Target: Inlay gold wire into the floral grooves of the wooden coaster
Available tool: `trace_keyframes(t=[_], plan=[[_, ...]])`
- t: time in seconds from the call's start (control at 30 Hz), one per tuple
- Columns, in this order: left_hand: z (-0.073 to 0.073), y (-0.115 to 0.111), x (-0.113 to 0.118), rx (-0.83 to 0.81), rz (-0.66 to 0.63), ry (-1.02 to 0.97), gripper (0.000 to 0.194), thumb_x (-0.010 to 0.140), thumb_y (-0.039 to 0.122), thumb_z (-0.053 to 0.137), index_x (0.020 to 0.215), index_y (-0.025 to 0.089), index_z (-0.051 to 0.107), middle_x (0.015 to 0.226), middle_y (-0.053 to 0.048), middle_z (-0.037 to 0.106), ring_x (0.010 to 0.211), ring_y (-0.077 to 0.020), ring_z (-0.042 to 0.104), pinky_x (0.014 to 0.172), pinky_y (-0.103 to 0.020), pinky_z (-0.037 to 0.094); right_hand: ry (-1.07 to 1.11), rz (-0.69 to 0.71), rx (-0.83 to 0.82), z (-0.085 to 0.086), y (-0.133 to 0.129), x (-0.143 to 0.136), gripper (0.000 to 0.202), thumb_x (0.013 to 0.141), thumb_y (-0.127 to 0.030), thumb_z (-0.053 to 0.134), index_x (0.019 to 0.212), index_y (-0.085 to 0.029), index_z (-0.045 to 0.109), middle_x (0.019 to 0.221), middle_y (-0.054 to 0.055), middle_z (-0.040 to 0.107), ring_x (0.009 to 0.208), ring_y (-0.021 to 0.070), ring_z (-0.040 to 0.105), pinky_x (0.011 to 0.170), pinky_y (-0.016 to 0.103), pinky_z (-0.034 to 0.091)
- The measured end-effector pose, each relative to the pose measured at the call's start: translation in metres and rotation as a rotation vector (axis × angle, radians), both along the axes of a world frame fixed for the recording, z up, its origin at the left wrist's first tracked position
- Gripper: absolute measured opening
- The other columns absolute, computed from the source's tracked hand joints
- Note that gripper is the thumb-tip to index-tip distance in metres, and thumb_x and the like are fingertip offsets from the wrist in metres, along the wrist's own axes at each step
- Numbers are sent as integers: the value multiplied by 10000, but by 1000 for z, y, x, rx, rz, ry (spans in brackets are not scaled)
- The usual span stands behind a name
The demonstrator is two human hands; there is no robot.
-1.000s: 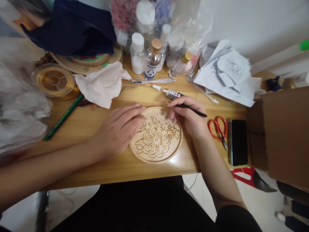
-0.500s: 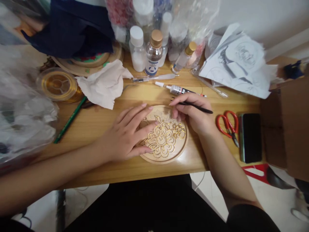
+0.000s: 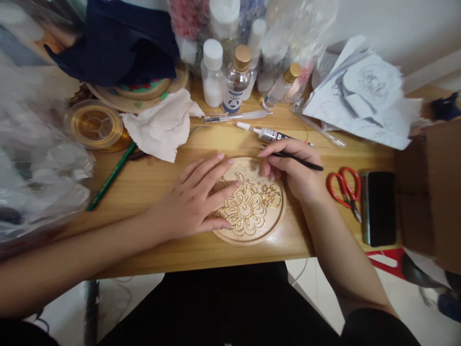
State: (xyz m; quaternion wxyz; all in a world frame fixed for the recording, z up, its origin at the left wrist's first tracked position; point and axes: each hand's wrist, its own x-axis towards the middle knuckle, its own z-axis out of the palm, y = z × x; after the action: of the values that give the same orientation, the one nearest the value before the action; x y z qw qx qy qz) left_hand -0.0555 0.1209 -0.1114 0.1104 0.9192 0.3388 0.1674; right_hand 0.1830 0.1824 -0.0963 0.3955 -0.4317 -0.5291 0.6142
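pale disc (image 3: pixel 271 218): gold floral outlines (image 3: pixel 245 210), fainter lines (image 3: pixel 252 169) seemingly grey; tweezers (image 3: pixel 302 161) black

The left hand (image 3: pixel 201 202) is bare, with slim fingers (image 3: pixel 212 178) and rounded nails (image 3: pixel 220 156), and the forearm (image 3: pixel 108 245) behind it is bare too. Behind the right hand (image 3: pixel 295 166), the arm (image 3: pixel 334 240) is uncovered until a black sleeve (image 3: pixel 374 327) near the elbow. Below and between both hands, plain black clothing (image 3: pixel 216 307) covers the lap.
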Motion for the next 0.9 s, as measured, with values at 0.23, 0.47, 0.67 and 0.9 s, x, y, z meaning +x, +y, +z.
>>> trace_keyframes(t=[0.23, 0.47, 0.67, 0.9], plan=[[1, -1, 0, 0, 12, 9, 617, 871, 573, 579, 1319, 151, 530, 1524, -232, 344, 1434, -395, 299, 1119, -554, 328, -30, -1, 14, 1, 0, 0, 125, 790, -125, 603, 825, -171, 713, 583, -21, 643, 488, 67, 556, 447, 201, 414], [0, -1, -2, 12, 2, -3, 624, 885, 569, 558, 1338, 142, 515, 1517, -243, 344, 1430, -401, 303, 1124, -554, 320, -11, 1, 8, 1, 1, 0, 128, 786, -117, 601, 824, -164, 714, 582, -19, 643, 491, 66, 559, 445, 195, 409], [-1, -1, -2, 16, 18, -13, 599, 911, 569, 506, 1334, 145, 494, 1494, -247, 359, 1431, -392, 301, 1110, -573, 340, -22, -3, 9, 0, 0, 0, 125, 791, -122, 604, 824, -173, 714, 587, -21, 646, 484, 63, 551, 445, 197, 420], [-2, -1, -2, -1, 22, -32, 534, 911, 535, 530, 1295, 164, 528, 1501, -232, 361, 1430, -393, 305, 1106, -579, 343, -29, 1, 11, 0, 1, 0, 134, 788, -111, 597, 821, -172, 712, 580, -23, 643, 475, 62, 553, 428, 189, 409]])
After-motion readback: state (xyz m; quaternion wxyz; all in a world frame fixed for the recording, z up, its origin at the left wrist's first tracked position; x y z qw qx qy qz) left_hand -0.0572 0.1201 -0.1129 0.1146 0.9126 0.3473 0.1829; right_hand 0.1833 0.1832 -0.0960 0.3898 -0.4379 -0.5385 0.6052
